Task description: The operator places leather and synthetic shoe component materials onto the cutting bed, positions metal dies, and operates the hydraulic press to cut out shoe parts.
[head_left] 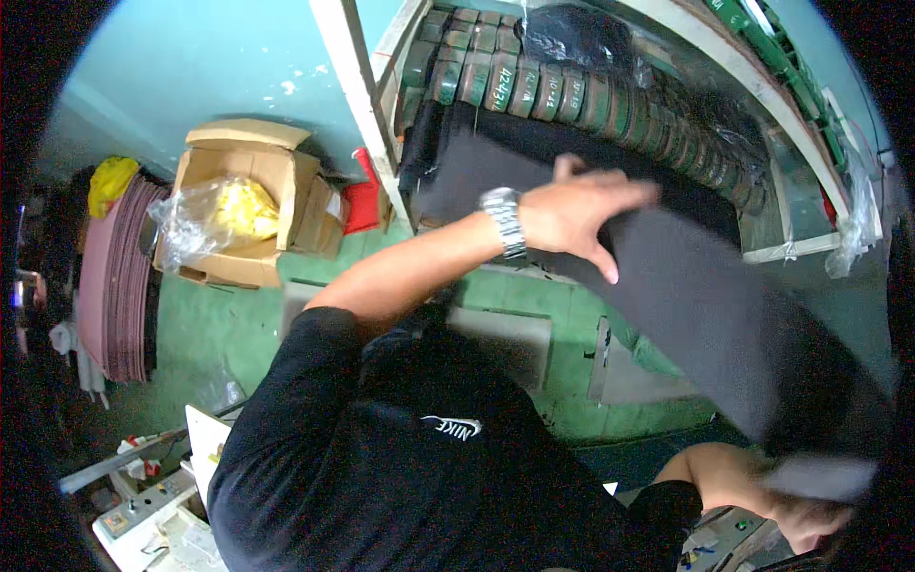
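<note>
Right now, in the head view, we are handling a long dark grey sheet (686, 305) that is running from the white shelf (381, 143) at upper centre down toward the lower right. Our left hand (581, 214) is lying on top of the sheet near its upper end, fingers spread and thumb tucked under the edge, so it is gripping the sheet loosely rather than clenching. Our right hand (810, 505) is sitting at the lower right rim, closed around the sheet's lower end, though blur is hiding the fingers' exact hold.

We are judging the step as drawing the sheet off the stack in the shelf, below the row of green rolls (572, 91). The sheet's upper end is resting in the shelf opening; the rest is hanging free between our hands above the green floor (515, 296). The next move is calling for both hands to be keeping their hold while lifting the upper end clear of the shelf lip.

Its long axis is lying diagonally, upper left to lower right, with its broad face turned up toward us. A cardboard box (253, 205) is standing well apart at the left.
</note>
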Action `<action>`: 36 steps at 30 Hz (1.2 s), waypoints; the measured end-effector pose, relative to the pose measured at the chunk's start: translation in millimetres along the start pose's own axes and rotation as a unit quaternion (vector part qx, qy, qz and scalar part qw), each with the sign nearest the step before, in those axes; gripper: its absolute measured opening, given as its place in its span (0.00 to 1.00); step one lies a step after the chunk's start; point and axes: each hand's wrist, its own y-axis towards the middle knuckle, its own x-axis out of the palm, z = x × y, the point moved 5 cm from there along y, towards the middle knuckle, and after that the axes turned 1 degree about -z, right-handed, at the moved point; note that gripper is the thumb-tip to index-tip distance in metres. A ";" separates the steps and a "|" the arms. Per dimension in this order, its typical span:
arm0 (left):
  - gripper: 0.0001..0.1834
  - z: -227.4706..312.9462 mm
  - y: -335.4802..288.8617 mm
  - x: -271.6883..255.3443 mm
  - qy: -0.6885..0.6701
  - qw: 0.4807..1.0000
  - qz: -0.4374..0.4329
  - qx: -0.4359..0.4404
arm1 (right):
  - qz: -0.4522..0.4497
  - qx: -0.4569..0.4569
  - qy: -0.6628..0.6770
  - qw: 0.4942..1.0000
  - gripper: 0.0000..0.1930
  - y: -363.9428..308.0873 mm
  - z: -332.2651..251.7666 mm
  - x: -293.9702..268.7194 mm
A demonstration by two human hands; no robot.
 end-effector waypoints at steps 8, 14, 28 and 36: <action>0.27 -8.5 -110.7 75.8 -0.295 0.933 -0.197 -0.060 | -0.095 -0.001 0.107 0.990 0.27 -24.6 -45.2 59.4; 0.26 -52.1 -253.2 21.2 -0.589 0.720 0.031 -0.365 | -0.342 0.153 0.108 0.921 0.27 -151.4 -173.9 182.5; 0.33 -182.6 -602.7 -232.3 -0.303 0.529 0.702 -0.369 | -0.430 -0.019 0.677 0.597 0.12 -487.5 -616.6 393.7; 0.47 -336.1 -732.4 -293.1 -0.324 0.449 0.587 -0.591 | -0.749 -0.073 0.390 0.530 0.16 -611.3 -628.2 420.0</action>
